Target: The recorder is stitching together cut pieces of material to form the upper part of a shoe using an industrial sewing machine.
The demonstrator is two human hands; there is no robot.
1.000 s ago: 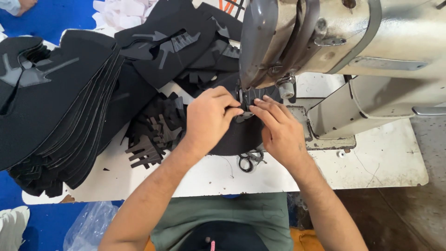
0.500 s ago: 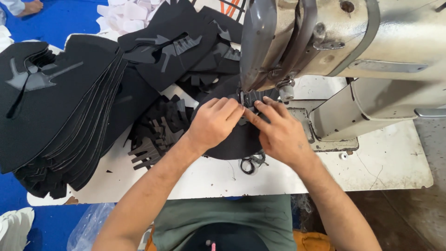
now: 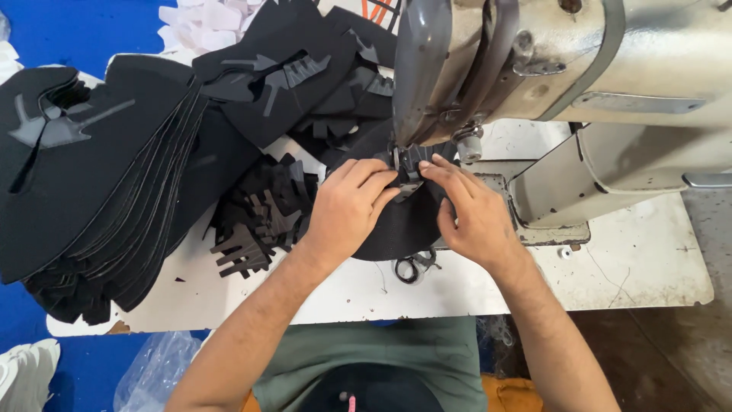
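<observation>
The black fabric piece (image 3: 396, 225) is pinched flat by the left hand (image 3: 347, 210) and right hand (image 3: 473, 214) under the sewing machine (image 3: 534, 69); fingertips that close to the needle could be pricked.

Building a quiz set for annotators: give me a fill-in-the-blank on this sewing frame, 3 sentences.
1. Both hands, left hand and right hand, press a black piece under the head of the ____ machine.
2. The small scissors lie on the white table just below the ____ piece.
3. The big stack of black panels lies on the person's ____ side.

Missing words: sewing; black; left
</observation>
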